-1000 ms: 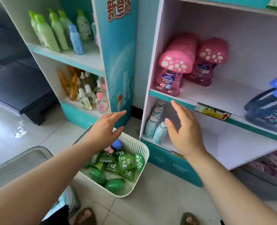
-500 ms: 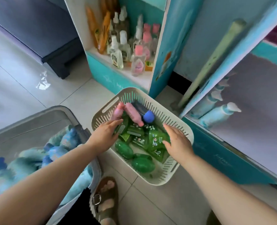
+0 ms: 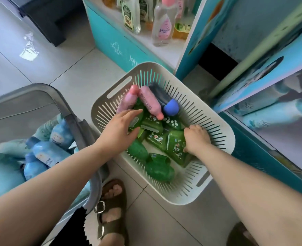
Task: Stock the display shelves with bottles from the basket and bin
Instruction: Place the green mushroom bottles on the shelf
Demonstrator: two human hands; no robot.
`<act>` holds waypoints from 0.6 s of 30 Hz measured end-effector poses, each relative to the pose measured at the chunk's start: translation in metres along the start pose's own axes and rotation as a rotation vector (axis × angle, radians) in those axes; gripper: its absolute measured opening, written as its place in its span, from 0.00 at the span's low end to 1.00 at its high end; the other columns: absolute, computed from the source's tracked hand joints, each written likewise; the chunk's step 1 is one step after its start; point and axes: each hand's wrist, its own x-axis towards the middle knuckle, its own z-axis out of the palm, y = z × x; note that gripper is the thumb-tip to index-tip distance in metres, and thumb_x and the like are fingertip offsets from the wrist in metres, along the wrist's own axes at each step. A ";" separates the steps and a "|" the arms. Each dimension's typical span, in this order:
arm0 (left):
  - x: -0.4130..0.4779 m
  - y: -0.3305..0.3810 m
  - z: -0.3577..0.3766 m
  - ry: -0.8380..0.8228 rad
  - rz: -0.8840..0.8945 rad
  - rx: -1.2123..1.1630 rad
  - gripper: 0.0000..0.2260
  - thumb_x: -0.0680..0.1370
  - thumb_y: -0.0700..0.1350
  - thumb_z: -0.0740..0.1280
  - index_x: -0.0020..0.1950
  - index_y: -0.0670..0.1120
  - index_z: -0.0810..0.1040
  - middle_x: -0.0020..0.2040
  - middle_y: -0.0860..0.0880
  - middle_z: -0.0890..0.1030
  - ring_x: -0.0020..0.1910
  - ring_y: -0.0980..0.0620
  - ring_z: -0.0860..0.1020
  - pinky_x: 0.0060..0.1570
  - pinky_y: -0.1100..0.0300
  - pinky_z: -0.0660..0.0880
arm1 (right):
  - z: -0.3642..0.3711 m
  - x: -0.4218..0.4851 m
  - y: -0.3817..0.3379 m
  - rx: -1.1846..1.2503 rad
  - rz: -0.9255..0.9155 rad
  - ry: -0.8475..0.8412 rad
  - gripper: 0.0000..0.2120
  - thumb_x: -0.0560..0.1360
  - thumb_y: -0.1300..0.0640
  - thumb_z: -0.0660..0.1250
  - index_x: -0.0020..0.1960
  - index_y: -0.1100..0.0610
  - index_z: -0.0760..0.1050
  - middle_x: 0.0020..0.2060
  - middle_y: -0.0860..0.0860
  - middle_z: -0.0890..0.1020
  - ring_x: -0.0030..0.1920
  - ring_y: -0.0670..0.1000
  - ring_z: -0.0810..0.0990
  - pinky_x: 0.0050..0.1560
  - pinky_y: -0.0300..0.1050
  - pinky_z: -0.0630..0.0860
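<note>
My only view is head-worn and wide-angle, pitched steeply down, close over the basket [image 3: 185, 196]; bin [image 3: 61, 95] left, shelves [image 3: 111, 41] far and right.

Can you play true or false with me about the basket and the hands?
1. The right hand grips a green bottle in the basket. True.
2. The basket sits on a shelf. False: it stands on the floor.
3. The grey bin holds blue bottles. True.
4. The left hand holds a pink bottle. False: its fingers are stretched out, gripping nothing.
</note>
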 end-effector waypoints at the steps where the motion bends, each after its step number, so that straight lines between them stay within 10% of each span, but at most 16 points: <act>1: 0.001 0.002 0.000 -0.007 -0.002 -0.002 0.23 0.75 0.43 0.68 0.70 0.46 0.71 0.66 0.47 0.75 0.66 0.49 0.72 0.65 0.60 0.64 | -0.002 -0.002 0.001 0.016 -0.008 0.010 0.26 0.68 0.51 0.72 0.64 0.55 0.70 0.61 0.53 0.73 0.62 0.56 0.70 0.59 0.50 0.69; 4: 0.005 0.009 0.003 -0.057 0.042 -0.014 0.25 0.74 0.43 0.70 0.70 0.46 0.69 0.66 0.47 0.75 0.66 0.50 0.71 0.63 0.71 0.57 | -0.018 -0.016 0.003 0.131 -0.015 0.034 0.19 0.68 0.52 0.71 0.57 0.51 0.71 0.53 0.51 0.77 0.54 0.55 0.76 0.45 0.46 0.72; 9: 0.008 0.036 0.018 -0.252 0.224 0.033 0.36 0.68 0.47 0.75 0.73 0.45 0.65 0.68 0.46 0.72 0.68 0.48 0.68 0.70 0.58 0.60 | -0.079 -0.050 -0.018 0.200 -0.262 0.234 0.15 0.68 0.46 0.69 0.52 0.47 0.70 0.47 0.47 0.80 0.50 0.55 0.79 0.39 0.44 0.69; 13: 0.011 0.038 0.007 -0.151 0.064 0.112 0.27 0.69 0.51 0.74 0.66 0.48 0.72 0.58 0.48 0.77 0.57 0.48 0.76 0.56 0.57 0.69 | -0.102 -0.065 -0.022 0.422 -0.374 0.313 0.28 0.68 0.47 0.73 0.66 0.47 0.69 0.59 0.48 0.78 0.59 0.52 0.76 0.57 0.48 0.73; 18: 0.006 0.018 -0.010 0.051 -0.237 -0.040 0.23 0.70 0.50 0.74 0.61 0.46 0.71 0.48 0.53 0.76 0.45 0.53 0.74 0.45 0.61 0.70 | -0.061 -0.059 -0.014 0.628 -0.263 0.224 0.47 0.69 0.44 0.73 0.77 0.51 0.48 0.76 0.50 0.55 0.76 0.51 0.53 0.75 0.50 0.54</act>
